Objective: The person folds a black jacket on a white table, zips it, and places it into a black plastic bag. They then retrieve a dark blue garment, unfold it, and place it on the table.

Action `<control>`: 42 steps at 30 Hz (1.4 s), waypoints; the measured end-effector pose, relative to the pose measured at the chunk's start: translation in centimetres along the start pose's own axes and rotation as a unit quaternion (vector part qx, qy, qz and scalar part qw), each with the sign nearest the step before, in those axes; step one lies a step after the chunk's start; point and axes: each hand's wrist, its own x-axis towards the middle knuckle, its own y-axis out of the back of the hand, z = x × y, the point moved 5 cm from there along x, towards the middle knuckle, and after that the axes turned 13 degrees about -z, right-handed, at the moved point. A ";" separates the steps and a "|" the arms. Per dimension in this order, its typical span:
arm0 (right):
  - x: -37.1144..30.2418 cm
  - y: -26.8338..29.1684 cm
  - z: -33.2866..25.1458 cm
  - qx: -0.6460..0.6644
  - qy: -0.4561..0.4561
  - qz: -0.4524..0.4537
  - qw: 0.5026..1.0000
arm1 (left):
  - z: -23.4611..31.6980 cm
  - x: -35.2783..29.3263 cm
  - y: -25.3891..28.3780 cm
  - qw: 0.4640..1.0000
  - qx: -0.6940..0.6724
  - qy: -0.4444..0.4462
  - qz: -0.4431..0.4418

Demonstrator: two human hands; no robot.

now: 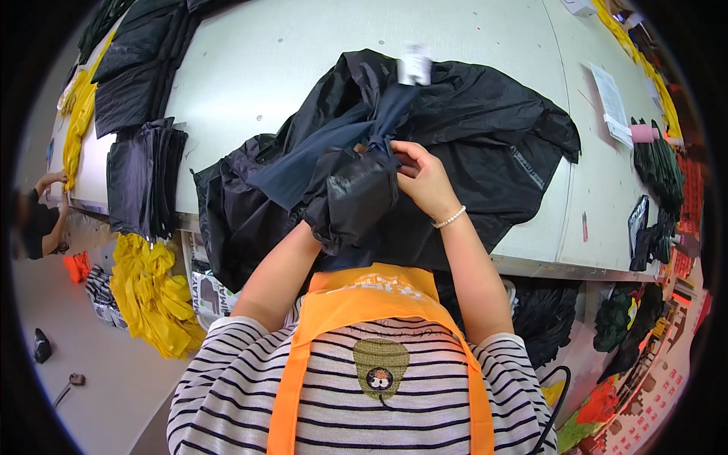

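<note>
A thin, shiny black garment (485, 129) with a dark blue lining (311, 163) lies crumpled across the table in front of me. A white tag (415, 65), somewhat blurred, stands at its far edge. My left forearm (277, 269) runs into a bunched black part of the garment (353, 193), which covers that hand and hides its fingers almost wholly. At the right side of this bunch, my right hand (426, 180) pinches the cloth with curled fingers near the blue lining. A beaded bracelet circles the right wrist.
Folded black garments (144, 178) are stacked at the left, beside yellow cloth (80, 125) that another person's hand (51, 180) touches. More yellow cloth (148, 292) hangs below the table. Paper sheets (610, 102), a pink thread spool (644, 133) and dark green bundles (658, 163) sit at the right.
</note>
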 end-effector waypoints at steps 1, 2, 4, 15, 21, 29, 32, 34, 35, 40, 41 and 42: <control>0.0 -0.4 0.2 0.024 0.002 0.010 1.000 | 0.5 -0.1 0.8 0.996 0.091 0.008 -0.019; 0.1 -0.8 0.5 0.048 0.003 0.020 0.999 | 0.4 -0.3 1.0 0.999 -0.048 0.015 0.000; 0.3 -0.5 0.5 0.014 0.020 0.041 0.999 | 1.5 0.4 1.9 0.999 0.021 0.028 0.039; -1.1 1.1 -1.1 0.130 0.132 0.140 0.973 | 1.1 3.1 1.6 0.991 0.078 0.098 0.052; -1.2 1.9 1.3 0.110 0.006 0.048 0.993 | 1.2 2.6 1.0 0.992 0.045 0.043 0.107; -1.0 0.3 0.5 -0.098 0.020 0.051 0.994 | 3.8 1.5 0.2 0.974 0.203 -0.020 0.096; -1.0 0.4 0.5 -0.039 0.010 0.059 0.997 | 4.3 1.3 0.2 0.974 0.218 -0.015 0.064; -1.0 -0.2 -0.1 -0.044 0.015 0.027 0.999 | 4.7 1.2 0.5 0.971 0.234 -0.004 0.048; -1.4 -0.4 -0.8 -0.070 0.018 0.011 0.997 | 4.8 1.2 0.9 0.969 0.244 0.013 0.039; -2.8 0.2 -1.7 -0.114 -0.055 -0.086 0.988 | 4.6 0.4 2.7 0.981 0.157 0.099 -0.051; -3.2 0.4 -2.5 -0.140 -0.049 -0.095 0.984 | 4.3 0.1 3.1 0.986 0.117 0.106 -0.051; -3.5 0.4 -2.9 -0.152 -0.041 -0.100 0.983 | 4.1 -0.1 3.3 0.989 0.081 0.116 -0.050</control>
